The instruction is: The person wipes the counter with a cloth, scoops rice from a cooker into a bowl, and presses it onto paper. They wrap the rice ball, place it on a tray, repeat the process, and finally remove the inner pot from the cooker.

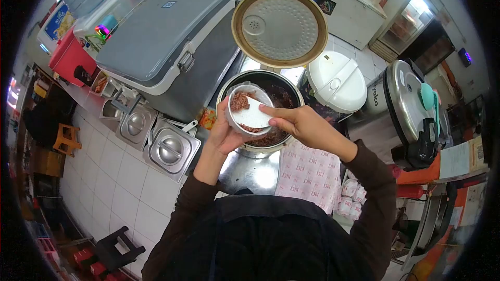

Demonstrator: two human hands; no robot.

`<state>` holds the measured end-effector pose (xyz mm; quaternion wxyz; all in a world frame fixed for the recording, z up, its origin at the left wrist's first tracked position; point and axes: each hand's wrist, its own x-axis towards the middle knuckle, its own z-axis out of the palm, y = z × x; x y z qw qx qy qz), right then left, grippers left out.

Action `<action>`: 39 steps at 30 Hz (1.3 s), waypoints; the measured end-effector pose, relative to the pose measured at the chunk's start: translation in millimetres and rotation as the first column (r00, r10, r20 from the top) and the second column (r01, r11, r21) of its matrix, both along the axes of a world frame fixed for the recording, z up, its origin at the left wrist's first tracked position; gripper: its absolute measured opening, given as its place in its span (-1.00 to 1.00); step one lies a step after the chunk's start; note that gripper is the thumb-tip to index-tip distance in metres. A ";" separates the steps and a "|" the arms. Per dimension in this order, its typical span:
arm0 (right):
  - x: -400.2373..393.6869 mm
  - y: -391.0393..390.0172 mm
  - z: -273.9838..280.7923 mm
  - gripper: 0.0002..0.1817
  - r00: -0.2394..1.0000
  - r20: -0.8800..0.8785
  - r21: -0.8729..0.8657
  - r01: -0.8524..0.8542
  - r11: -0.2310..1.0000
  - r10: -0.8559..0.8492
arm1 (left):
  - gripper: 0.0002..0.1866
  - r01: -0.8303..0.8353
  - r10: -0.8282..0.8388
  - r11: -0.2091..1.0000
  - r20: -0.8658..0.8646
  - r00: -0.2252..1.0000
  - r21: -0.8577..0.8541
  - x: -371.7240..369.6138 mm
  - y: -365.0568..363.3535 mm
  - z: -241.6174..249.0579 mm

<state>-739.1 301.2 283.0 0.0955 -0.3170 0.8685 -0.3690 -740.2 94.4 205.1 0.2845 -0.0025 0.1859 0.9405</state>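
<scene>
My left hand (221, 132) cups a small clear plastic bowl (235, 121) from below, tilted over an open rice cooker pot (278, 86). Reddish-brown rice lies in the bowl and in the pot. My right hand (299, 122) grips a flat white rice paddle (253, 115) whose blade presses on the rice inside the bowl. The cooker's round lid (279, 26) stands raised behind the pot.
A closed white rice cooker (336, 80) and a steel cooker (411, 106) with a green-handled lid sit to the right. A grey chest freezer (166, 26) lies at the left, with lidded steel pans (169, 148) below it. A patterned cloth (310, 171) lies on the counter.
</scene>
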 end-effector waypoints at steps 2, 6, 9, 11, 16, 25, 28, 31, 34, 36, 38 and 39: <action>-5.3 2.0 -32.0 -0.59 0.999 0.037 -0.158 -0.005 0.987 0.011 | -0.36 -0.010 0.010 0.998 0.011 1.000 -0.062 3.3 -1.4 -2.2; -7.0 11.7 -37.7 -0.56 0.975 0.217 -0.348 0.023 0.937 0.056 | -0.37 -0.031 0.032 0.999 0.016 0.999 -0.041 6.1 -8.3 -4.2; -4.7 33.1 -25.8 -0.57 0.876 0.480 -0.272 0.200 0.941 -0.047 | -0.33 -0.107 0.102 0.991 -0.058 0.993 -0.086 7.3 -25.0 0.3; -12.1 44.2 -41.6 -0.60 0.954 0.284 -0.170 0.149 0.974 -0.097 | -0.35 -0.151 0.149 0.988 -0.071 0.986 -0.033 7.8 -34.2 -4.7; -19.8 39.9 -80.1 -0.64 0.949 -0.252 0.256 0.254 0.933 -0.190 | -0.37 -0.278 0.275 0.960 -0.077 0.958 -0.029 25.2 -17.9 7.4; 116.6 74.9 -88.0 -0.45 0.759 0.265 -0.457 0.642 0.615 -0.595 | -0.33 -0.129 0.110 0.986 -0.171 0.979 -0.103 78.3 130.4 4.3; 148.2 91.2 -92.1 -0.24 0.605 0.796 -0.604 0.794 0.072 0.005 | -0.33 -0.372 -0.082 0.795 -0.692 0.717 -0.479 90.3 168.7 -36.3; 178.1 120.7 -116.8 -0.16 0.585 0.710 -0.551 0.808 -0.208 0.393 | -0.35 -0.664 -0.381 0.481 -0.819 0.430 -0.572 108.4 183.8 -59.2; 195.8 150.5 -157.8 -0.23 0.638 0.699 -0.542 0.768 -0.341 0.324 | -0.23 -0.641 -0.448 0.417 -0.759 0.472 -0.644 120.6 182.3 -136.6; 205.9 166.2 -183.9 -0.30 0.608 0.759 -0.499 0.773 -0.393 0.232 | -0.10 -0.718 -0.814 0.048 -0.444 0.375 -0.694 138.5 160.4 -173.3; 214.5 177.9 -198.0 -0.43 0.611 0.770 -0.496 0.755 -0.429 0.185 | 0.10 -0.754 -0.920 -0.156 -0.184 0.346 -0.638 149.7 142.0 -204.1; 215.9 181.5 -204.6 -0.44 0.624 0.753 -0.515 0.755 -0.406 0.208 | 0.10 -0.754 -0.917 -0.161 -0.186 0.353 -0.637 150.4 140.9 -204.7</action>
